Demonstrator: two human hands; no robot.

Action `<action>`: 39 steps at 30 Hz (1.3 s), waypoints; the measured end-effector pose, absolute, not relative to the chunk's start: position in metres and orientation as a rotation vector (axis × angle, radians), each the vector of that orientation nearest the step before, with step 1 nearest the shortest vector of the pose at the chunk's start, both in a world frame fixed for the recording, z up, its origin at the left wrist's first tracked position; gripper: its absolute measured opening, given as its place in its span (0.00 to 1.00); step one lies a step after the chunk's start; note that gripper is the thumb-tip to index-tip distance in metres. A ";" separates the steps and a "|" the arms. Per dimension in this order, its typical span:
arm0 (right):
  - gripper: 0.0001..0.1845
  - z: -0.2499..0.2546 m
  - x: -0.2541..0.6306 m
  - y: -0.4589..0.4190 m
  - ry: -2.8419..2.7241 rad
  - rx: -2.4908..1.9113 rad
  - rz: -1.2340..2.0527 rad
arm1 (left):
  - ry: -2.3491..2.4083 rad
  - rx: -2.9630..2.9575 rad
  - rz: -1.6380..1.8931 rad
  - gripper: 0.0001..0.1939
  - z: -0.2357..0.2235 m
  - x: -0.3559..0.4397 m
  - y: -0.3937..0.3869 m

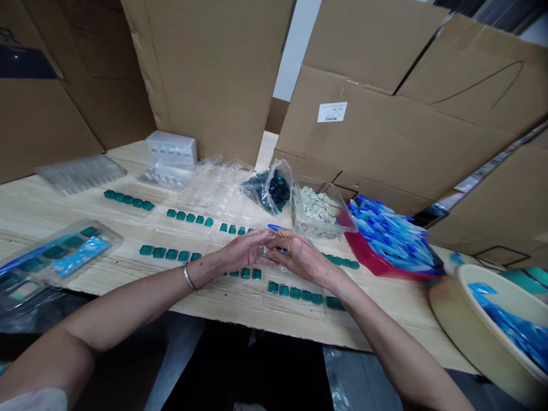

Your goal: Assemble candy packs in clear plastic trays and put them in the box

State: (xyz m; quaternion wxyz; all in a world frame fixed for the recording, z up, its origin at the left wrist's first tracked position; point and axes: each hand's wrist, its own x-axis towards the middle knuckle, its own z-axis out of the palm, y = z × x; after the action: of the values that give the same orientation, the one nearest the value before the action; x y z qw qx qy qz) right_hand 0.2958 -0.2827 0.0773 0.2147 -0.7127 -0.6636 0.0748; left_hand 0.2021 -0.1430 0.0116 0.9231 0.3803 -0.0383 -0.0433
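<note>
Cardboard sheets (214,68) stand along the back of a light wood workbench (222,308). Right end: red tray (363,257) heaped with blue plastic pieces (389,237); round tan tub (479,325) beyond it, also holding blue pieces. Back of bench: white plastic box (171,148), clear plastic tub of speckled packets (314,211), clear bag of dark teal pieces (276,191). Front left: clear tray of teal and blue pieces (55,257).

Teal blocks (171,252) sit in neat rows across the bench. Left hand (244,251), silver bangle (187,277) on its wrist, and right hand (303,260) meet mid-bench above the rows, both in a narrow pinch on a small blue-tipped piece (274,227). Piece mostly hidden by the fingers.
</note>
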 end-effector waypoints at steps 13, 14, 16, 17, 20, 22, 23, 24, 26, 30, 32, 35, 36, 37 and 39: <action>0.12 0.098 0.382 -0.289 -1.188 -2.064 -0.239 | -0.013 0.799 -0.161 0.14 0.020 0.199 -0.142; 0.12 0.098 0.400 -0.289 -1.177 -2.102 -0.318 | -0.008 0.796 -0.177 0.14 0.020 0.198 -0.142; 0.12 0.094 0.425 -0.291 -1.232 -2.199 -0.375 | -0.004 0.791 -0.197 0.14 0.019 0.198 -0.141; 0.11 0.093 0.431 -0.293 -1.258 -2.241 -0.390 | -0.002 0.788 -0.202 0.15 0.019 0.198 -0.141; 0.06 0.092 0.415 -0.297 -1.322 -2.221 -0.403 | 0.015 0.787 -0.204 0.15 0.020 0.199 -0.143; 0.07 0.094 0.382 -0.299 -1.445 -2.068 -0.283 | 0.031 0.798 -0.191 0.15 0.020 0.199 -0.145; 0.07 0.095 0.363 -0.300 -1.519 -1.991 -0.184 | 0.041 0.803 -0.181 0.15 0.020 0.199 -0.146; 0.07 0.094 0.345 -0.300 -1.603 -1.926 -0.073 | 0.049 0.806 -0.169 0.15 0.020 0.199 -0.146; 0.07 0.091 0.316 -0.299 -1.714 -1.854 0.082 | 0.060 0.804 -0.155 0.15 0.020 0.199 -0.147; 0.09 0.084 0.296 -0.299 -1.754 -1.870 0.118 | 0.090 0.783 -0.156 0.14 0.022 0.198 -0.148; 0.08 0.086 0.308 -0.300 -1.674 -1.907 0.025 | 0.146 0.796 -0.153 0.15 0.023 0.197 -0.148; 0.07 0.093 0.351 -0.300 -1.346 -2.075 -0.310 | 0.242 0.815 -0.164 0.15 0.020 0.198 -0.146; 0.09 0.096 0.370 -0.301 -1.231 -2.153 -0.422 | 0.256 0.828 -0.172 0.15 0.019 0.199 -0.146; 0.12 0.098 0.389 -0.303 -1.178 -2.235 -0.476 | 0.264 0.836 -0.184 0.15 0.018 0.200 -0.145; 0.17 0.100 0.425 -0.311 -1.275 -2.427 -0.366 | 0.272 0.852 -0.197 0.16 0.017 0.201 -0.145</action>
State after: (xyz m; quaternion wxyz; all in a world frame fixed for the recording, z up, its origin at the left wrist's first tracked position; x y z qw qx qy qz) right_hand 0.4246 -0.3108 0.0999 0.1869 -0.8620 -0.4530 -0.1298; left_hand 0.2008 -0.1446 0.0169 0.8969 0.4113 0.1315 -0.0951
